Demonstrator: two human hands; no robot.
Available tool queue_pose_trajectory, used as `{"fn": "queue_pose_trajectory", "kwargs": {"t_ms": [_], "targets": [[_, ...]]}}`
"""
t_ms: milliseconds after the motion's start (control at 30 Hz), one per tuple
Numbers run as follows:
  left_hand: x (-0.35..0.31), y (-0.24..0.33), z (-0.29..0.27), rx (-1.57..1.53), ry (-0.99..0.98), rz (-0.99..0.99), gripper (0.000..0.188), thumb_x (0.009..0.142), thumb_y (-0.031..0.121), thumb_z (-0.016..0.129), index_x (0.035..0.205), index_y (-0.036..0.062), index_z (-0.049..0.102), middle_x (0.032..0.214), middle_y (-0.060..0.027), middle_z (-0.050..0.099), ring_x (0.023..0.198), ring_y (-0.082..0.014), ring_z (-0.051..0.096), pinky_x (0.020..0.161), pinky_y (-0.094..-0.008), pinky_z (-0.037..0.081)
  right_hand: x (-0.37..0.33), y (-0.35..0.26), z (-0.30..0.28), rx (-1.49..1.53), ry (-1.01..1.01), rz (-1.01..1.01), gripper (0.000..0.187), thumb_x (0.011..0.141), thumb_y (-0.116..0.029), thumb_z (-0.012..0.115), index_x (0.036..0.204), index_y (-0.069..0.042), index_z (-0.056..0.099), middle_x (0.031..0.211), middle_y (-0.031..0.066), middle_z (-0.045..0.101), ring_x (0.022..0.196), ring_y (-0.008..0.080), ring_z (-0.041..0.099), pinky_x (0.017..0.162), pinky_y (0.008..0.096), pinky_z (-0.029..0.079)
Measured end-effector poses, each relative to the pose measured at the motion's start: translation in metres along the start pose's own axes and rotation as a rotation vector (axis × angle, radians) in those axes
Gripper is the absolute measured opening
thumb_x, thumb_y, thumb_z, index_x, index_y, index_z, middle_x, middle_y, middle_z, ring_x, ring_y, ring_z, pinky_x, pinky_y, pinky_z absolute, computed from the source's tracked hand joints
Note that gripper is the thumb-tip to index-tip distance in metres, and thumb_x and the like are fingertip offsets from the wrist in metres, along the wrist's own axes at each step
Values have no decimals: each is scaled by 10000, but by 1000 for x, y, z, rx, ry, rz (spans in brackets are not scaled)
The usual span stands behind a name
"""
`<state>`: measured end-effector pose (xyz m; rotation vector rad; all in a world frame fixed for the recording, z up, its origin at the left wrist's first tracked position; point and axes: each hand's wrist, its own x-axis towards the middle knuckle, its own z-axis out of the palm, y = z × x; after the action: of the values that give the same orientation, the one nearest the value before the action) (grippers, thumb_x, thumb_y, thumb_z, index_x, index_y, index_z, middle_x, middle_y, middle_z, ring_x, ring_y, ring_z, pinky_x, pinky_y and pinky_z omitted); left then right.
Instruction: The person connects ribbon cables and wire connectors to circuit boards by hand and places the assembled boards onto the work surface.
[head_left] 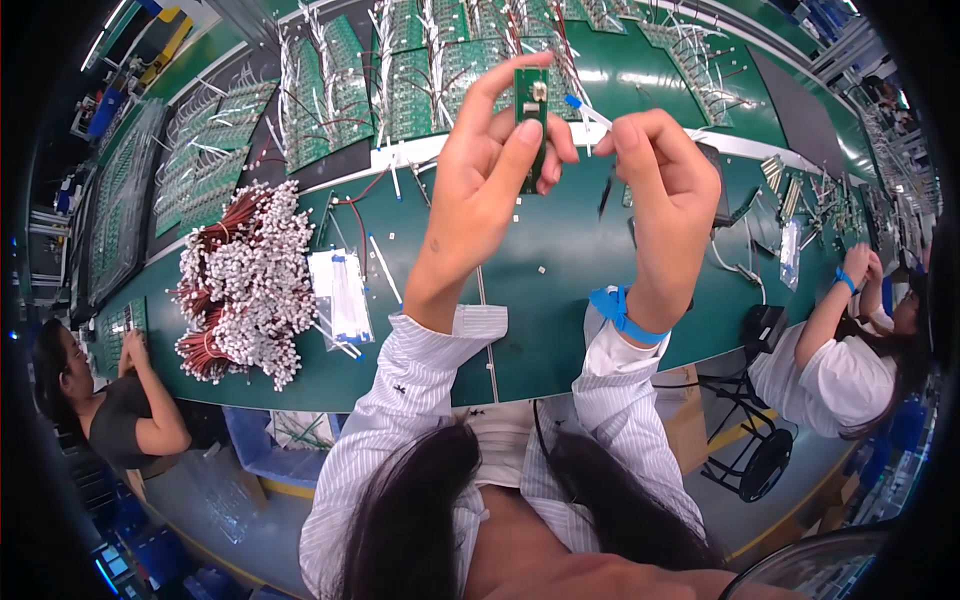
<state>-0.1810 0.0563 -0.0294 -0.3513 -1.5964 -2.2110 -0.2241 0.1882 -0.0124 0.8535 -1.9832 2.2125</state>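
Observation:
Upright between the thumb and fingers of my left hand (480,185) is a small narrow green circuit board (533,88), with a pale square part near its top and a connector below. To its right, my right hand (665,170) pinches a white flat ribbon cable (592,113) that has a blue end pointing toward the board. The cable's blue end and the board are apart. A thin dark pointed piece (605,196) sticks down below the right fingertips; its kind is unclear. Both hands are raised above the green tabletop (540,340).
At left lies a heap of red-brown wire bundles with white connectors (250,275). Beside it is a clear bag of white blue-ended strips (340,295). Panels of circuit boards with wires (430,80) line the far side. People work at left (125,410) and right (835,350).

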Motion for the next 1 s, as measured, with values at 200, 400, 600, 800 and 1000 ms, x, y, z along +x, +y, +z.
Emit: {"fn": "queue_pose_trajectory", "kwargs": {"t_ms": [200,400,600,800,1000], "targets": [[2,-4,2,101,46,79,376,896,120,427,1259,73,341,716,-46,544,598,-66,456,530,-190,374,0,2,-4,-38,-33,-15,143,848,-109,520,754,-5,544,668,-33,529,551,-11,395,460,151,271],[1,-4,1,247,68,83,331,892,119,442,1211,54,386,717,-56,577,631,-65,491,568,-188,385,2,3,-7,-23,-52,-25,130,844,-101,511,761,-9,550,684,-30,547,556,-8,406,460,152,271],[0,-2,1,396,169,161,298,877,111,467,1161,43,408,791,-61,638,662,-43,501,581,-172,366,2,1,-9,-43,-100,4,98,839,-88,515,804,-17,574,711,-31,575,558,-6,419,455,154,270],[-1,1,6,345,201,176,358,849,40,510,1174,27,362,985,-206,574,828,-144,552,694,-234,438,-2,-8,-6,-189,-25,-3,61,832,-61,526,837,-23,575,686,-17,575,535,-3,398,431,162,247],[3,-2,7,82,145,199,362,835,-5,496,1140,29,304,972,-237,550,831,-237,576,704,-317,496,-10,-9,0,-230,136,-125,82,820,-22,547,876,37,535,584,-22,484,503,8,354,433,152,210]]}}
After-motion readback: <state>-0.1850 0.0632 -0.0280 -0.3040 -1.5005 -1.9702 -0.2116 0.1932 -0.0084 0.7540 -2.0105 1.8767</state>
